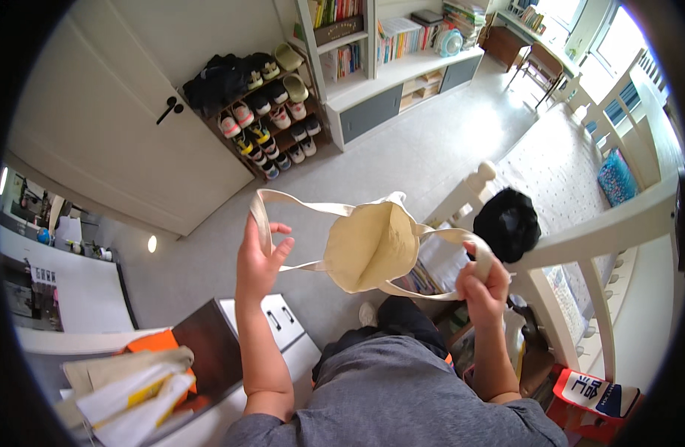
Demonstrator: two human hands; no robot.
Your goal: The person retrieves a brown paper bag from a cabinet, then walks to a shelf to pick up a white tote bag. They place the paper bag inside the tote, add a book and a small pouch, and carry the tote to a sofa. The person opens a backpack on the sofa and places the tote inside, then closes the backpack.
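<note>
A cream canvas tote bag (370,246) hangs in front of me with its mouth spread and its pale inside showing. One strap (298,201) loops around my left hand (261,251), whose thumb and fingers are loosely curled and do not close fully on it. On the other side, my right hand (482,282) grips the second strap (454,234) in its fingers. Both straps are pulled outward to opposite sides of the bag. I see nothing inside, though the bottom is partly shadowed.
A shoe rack (270,117) stands beside the door (124,112). To the right are a bunk bed's white rail (588,223) and a black hat-like item (507,223). A low cabinet (281,318) is at my left, with folded bags (135,385) nearby. Stacked papers (443,260) lie beyond the tote.
</note>
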